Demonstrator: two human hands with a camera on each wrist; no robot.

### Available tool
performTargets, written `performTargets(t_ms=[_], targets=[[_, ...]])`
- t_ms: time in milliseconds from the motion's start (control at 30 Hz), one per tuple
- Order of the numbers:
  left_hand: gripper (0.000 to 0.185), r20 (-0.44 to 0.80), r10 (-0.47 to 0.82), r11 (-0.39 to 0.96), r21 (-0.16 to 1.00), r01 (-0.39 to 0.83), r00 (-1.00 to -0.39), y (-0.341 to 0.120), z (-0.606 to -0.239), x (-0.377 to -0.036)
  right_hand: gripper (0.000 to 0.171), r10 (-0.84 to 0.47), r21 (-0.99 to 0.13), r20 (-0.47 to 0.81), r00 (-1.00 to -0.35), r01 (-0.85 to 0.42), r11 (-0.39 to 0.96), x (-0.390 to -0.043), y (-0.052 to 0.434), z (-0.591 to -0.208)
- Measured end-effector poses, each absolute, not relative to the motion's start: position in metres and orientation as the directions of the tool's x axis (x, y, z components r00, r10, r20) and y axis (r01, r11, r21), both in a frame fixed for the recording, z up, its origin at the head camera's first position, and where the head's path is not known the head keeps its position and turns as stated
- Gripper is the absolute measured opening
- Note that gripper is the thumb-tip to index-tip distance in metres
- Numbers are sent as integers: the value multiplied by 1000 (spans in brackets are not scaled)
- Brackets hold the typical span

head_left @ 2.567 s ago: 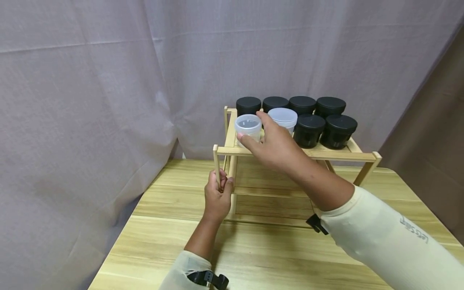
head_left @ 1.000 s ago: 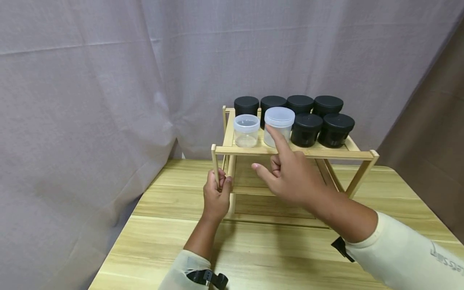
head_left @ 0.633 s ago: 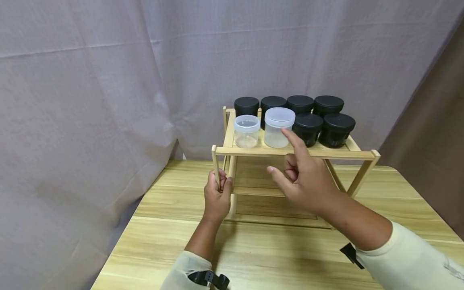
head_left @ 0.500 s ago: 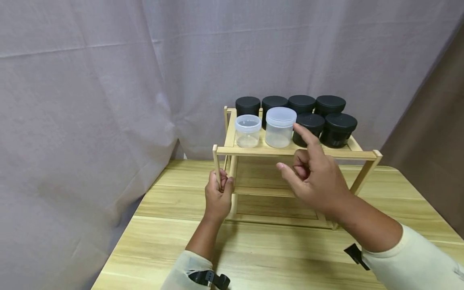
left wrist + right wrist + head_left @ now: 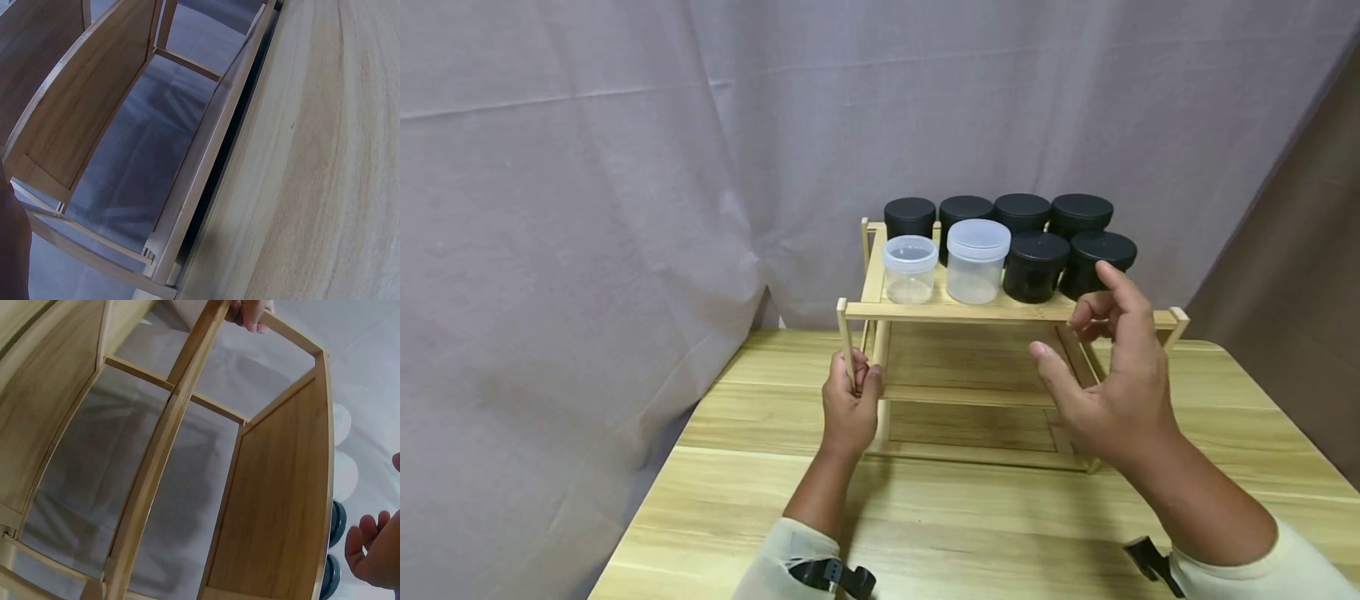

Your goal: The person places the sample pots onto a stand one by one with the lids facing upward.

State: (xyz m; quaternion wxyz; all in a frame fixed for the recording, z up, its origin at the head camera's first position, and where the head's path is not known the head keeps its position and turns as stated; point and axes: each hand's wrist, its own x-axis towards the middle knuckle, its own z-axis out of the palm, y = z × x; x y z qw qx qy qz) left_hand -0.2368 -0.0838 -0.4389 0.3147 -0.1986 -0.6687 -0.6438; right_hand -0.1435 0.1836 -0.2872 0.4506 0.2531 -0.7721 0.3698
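Observation:
A wooden tiered rack (image 5: 970, 312) stands on the table with lidded jars on its top shelf. My left hand (image 5: 850, 408) grips the rack's left front post, fingers curled round it; in the right wrist view, fingers (image 5: 250, 314) of that hand show on the frame. In front of the rack's right side, my right hand (image 5: 1120, 375) is raised with loosely bent fingers and nothing in it. The front row has a small clear jar (image 5: 911, 271), a taller clear jar (image 5: 976, 262) and two black jars, one black jar (image 5: 1035, 268) and a right-hand black jar (image 5: 1093, 254) partly behind my fingertip.
Several black jars (image 5: 1078, 213) form the back row. Two lower shelves (image 5: 962, 429) of the rack hold nothing visible. A grey curtain (image 5: 625, 183) hangs behind the wooden table (image 5: 760, 483), and a brown curtain (image 5: 1300, 225) is at the right.
My right hand has let go of the small clear jar, drawn back and moved right past the taller jar to the rack's right end. My left hand has kept its grip on the post.

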Motion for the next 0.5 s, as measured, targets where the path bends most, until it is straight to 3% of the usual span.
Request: performTargets(t_ms=[300,400,500], targets=[[10,688,-175,96,723,684,-704,-85,-439,-240,92,1,-357,877,-480,-651,670,-142,201,-291],[9,680,-176,103,732,674,-712,-87,-438,-240,81,37,-411,844,-535,-602,685,-139,207,-291],[14,669,-172,157,743,651,-723,-89,-436,-238,82,95,-486,802,-590,-551,679,-137,211,-291]])
